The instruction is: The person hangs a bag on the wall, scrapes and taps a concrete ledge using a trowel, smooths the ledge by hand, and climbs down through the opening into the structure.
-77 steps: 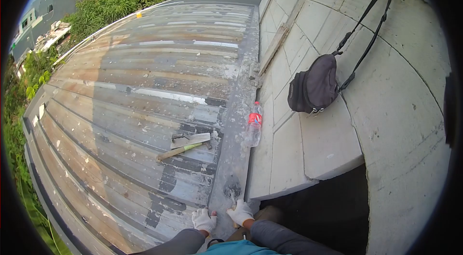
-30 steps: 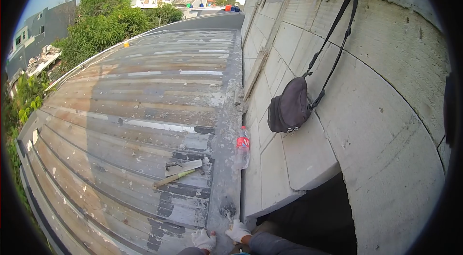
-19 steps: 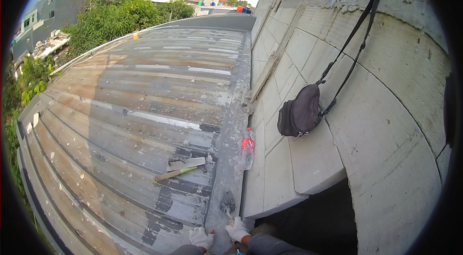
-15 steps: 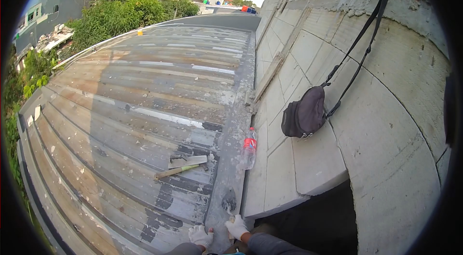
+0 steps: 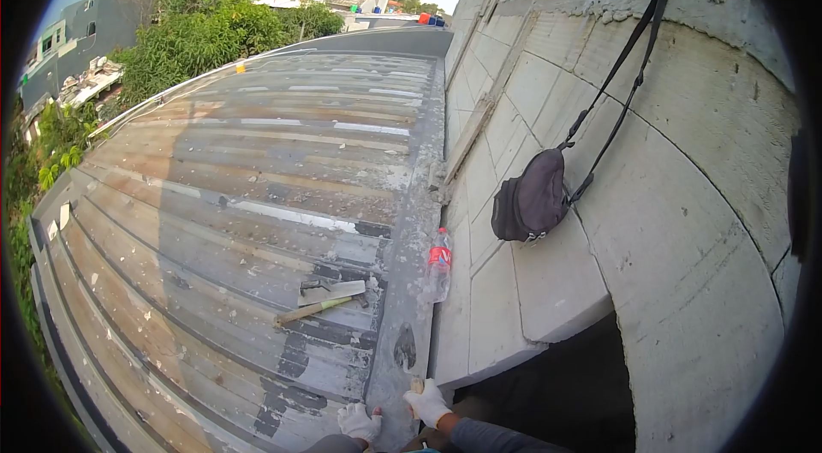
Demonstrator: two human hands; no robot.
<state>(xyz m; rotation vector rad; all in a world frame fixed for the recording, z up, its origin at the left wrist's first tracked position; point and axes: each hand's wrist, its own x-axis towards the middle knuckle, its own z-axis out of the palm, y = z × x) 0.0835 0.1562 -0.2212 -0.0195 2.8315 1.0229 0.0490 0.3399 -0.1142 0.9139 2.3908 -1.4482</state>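
My right hand (image 5: 428,402), in a white glove, is closed around the wooden handle (image 5: 417,385) of a small trowel at the bottom centre. The trowel's blade is hard to make out now. Just ahead of it is a dark oval patch (image 5: 405,346) on the grey cement strip (image 5: 396,316) between roof and wall. My left hand (image 5: 360,422), gloved too, rests at the strip's left edge with its fingers apart and nothing visible in it. A hammer (image 5: 321,309) with a pale handle lies on the metal roof, beside a flat, light-coloured blade tool (image 5: 332,291).
A red-labelled plastic bottle (image 5: 439,265) lies against the block wall (image 5: 548,282). Above it hangs a dark bag (image 5: 533,196) on a strap. A dark opening (image 5: 548,393) gapes in the wall at lower right. The ribbed roof (image 5: 214,222) carries scattered debris.
My right hand has shifted slightly, and the trowel's blade and neck, seen earlier over the dark patch, no longer show there. My left hand stays nearly in place. The view has tilted a little.
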